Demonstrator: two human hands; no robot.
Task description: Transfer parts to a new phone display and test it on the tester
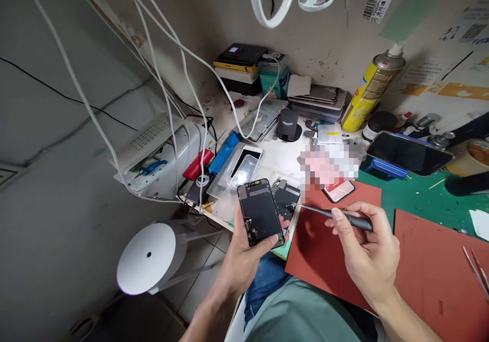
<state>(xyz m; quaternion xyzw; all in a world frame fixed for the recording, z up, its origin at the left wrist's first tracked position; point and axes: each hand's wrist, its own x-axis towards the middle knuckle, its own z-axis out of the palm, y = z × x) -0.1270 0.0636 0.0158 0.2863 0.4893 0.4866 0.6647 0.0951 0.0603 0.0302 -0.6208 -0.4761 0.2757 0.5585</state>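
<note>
My left hand is closed around the edges of a black phone screen, its inner side with flex cables turned up. Between the fingers and thumb of my right hand is a thin dark screwdriver, its tip pointing left toward the phone screen without touching it. Partly hidden behind the held screen lies an opened phone with its inner parts bare. A lit phone rests at the back of the red-brown mat, beyond my right hand.
Tweezers lie on a second mat at the right. A dark-screened phone leans on a blue stand. Behind it stands a yellow spray can. White cables hang at the left, above a round white stool.
</note>
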